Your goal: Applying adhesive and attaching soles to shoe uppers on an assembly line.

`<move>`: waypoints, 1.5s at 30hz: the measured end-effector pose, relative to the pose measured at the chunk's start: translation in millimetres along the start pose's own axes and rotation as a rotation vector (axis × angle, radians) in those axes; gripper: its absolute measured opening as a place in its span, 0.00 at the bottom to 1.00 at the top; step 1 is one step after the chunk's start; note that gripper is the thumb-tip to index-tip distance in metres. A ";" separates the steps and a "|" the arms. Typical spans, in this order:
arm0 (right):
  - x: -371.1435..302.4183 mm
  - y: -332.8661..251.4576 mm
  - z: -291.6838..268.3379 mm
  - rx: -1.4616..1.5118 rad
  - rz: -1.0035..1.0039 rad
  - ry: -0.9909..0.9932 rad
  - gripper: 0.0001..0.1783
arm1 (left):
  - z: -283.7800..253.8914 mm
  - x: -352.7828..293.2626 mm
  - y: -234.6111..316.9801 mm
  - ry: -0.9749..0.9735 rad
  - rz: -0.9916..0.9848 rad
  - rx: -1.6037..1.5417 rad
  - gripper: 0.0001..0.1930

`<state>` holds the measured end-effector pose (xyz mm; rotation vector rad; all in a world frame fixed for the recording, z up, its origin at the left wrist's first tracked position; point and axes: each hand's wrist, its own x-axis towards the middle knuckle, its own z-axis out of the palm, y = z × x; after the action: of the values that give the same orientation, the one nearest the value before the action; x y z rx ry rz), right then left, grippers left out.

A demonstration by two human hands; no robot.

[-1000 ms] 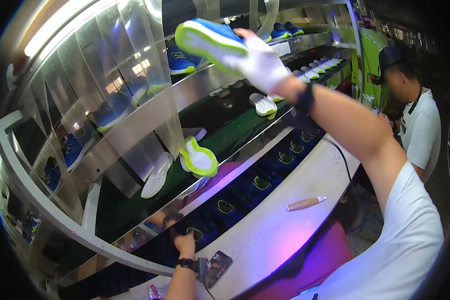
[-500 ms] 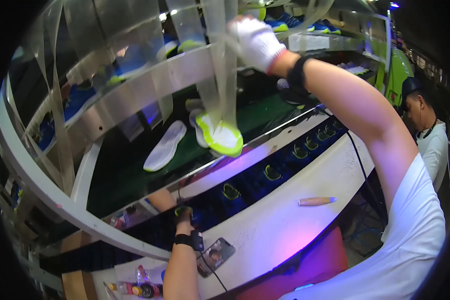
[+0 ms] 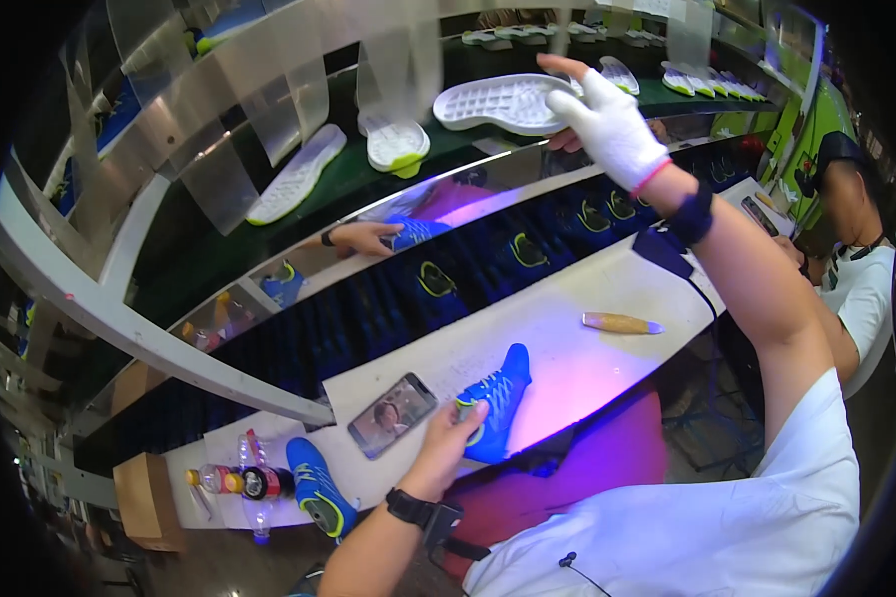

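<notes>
My left hand [image 3: 453,438] is closed on a blue shoe upper [image 3: 503,393] with white lacing, held over the near edge of the white table. Higher up, my right hand [image 3: 617,134], in a white glove with bare fingertips, grips the right end of a white shoe sole [image 3: 498,103]. The sole's gridded side shows, and its end is partly hidden by the glove. Left of it on the green belt lie a white sole with lime trim [image 3: 398,147] and a long pale sole [image 3: 299,177]. Another blue shoe [image 3: 319,488] rests at the table's left.
A phone [image 3: 392,415], a wooden-handled tool [image 3: 622,323] and several bottles [image 3: 254,483] lie on the table [image 3: 558,308]. Dark shoes [image 3: 436,279] line a black conveyor. A grey curved bar [image 3: 159,333] crosses at left; clear strips [image 3: 398,60] hang above. A co-worker [image 3: 851,229] sits at right.
My right hand has come down from the hanging strips and now holds a sole. My left hand has moved from the black conveyor to the table's near side with a blue shoe upper.
</notes>
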<state>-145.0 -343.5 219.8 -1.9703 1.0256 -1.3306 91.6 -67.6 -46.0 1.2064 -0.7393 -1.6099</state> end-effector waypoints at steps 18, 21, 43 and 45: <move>-281.3 52.8 -41.7 0.010 0.317 -0.338 0.19 | 75.5 18.4 26.5 0.208 1.036 0.857 0.22; -309.7 78.4 -5.1 0.589 0.383 0.039 0.19 | 83.5 2.9 -0.7 0.084 0.937 0.720 0.27; -350.1 42.2 54.1 0.694 0.213 -0.151 0.20 | 105.4 -77.0 -28.0 0.134 0.658 0.223 0.17; -352.7 42.2 55.1 0.696 0.197 -0.141 0.21 | 100.5 -76.6 -29.3 0.117 0.676 0.247 0.19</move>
<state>-183.6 -74.1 -15.0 -1.3752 0.5586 -1.2030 -8.7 6.9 -10.8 1.0495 -1.1450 -0.9031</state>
